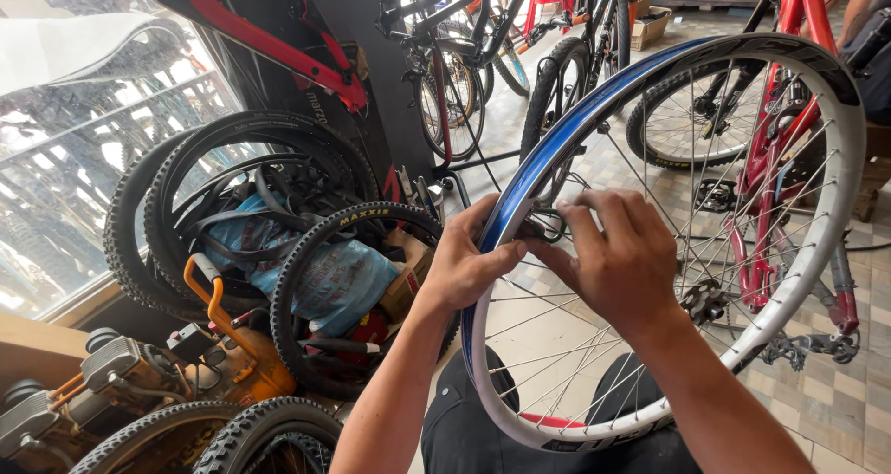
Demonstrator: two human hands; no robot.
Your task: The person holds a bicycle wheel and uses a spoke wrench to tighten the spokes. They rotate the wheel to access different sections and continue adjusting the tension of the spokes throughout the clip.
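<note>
Bicycle repair workshop. A bare spoked wheel rim (798, 242) is held up at centre. Left of the rim, loose knobby tyres (223, 205) are stacked against a window. Below the tyres, an orange air compressor (223, 344) is parked. Behind the rim, several bicycles (483, 38) are stood on a tiled floor (835, 400).

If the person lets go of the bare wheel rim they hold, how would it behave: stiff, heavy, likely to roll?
The wheel rim probably stays stiff, since many thin spokes brace it. It looks light for its size: no tyre, mostly open space. Being round, it would likely roll or tip once the left hand and right hand release it.
</note>
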